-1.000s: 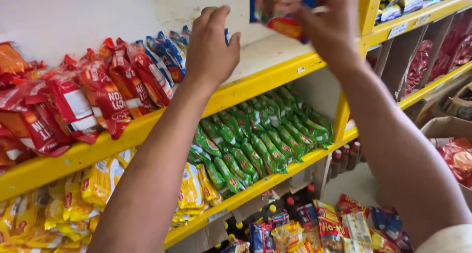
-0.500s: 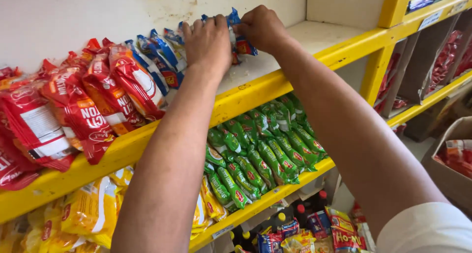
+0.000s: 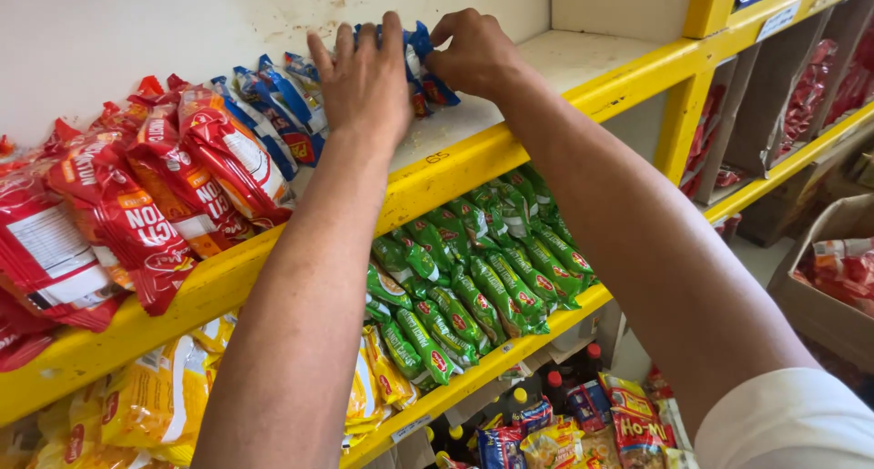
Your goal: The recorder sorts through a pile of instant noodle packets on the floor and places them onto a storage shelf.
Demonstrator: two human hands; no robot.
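On the top yellow shelf [image 3: 455, 164], at twelve o'clock, the right hand [image 3: 473, 55], having come down since a second ago, is pinching a blue snack packet [image 3: 428, 73] into the row while the flat, spread left hand [image 3: 364, 82] is steadying the blue packets [image 3: 278, 109] at ten o'clock.

A scuffed white wall [image 3: 137, 23] fills the upper left. Yellow-edged shelves [image 3: 473, 164] cross the frame diagonally. A cardboard box [image 3: 819, 278] sits lower right.

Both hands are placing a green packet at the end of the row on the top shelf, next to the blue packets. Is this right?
Not quite: the head view shows the packet under the left hand and right hand is blue, not green. It does sit on the top shelf, at the end of the blue packets.
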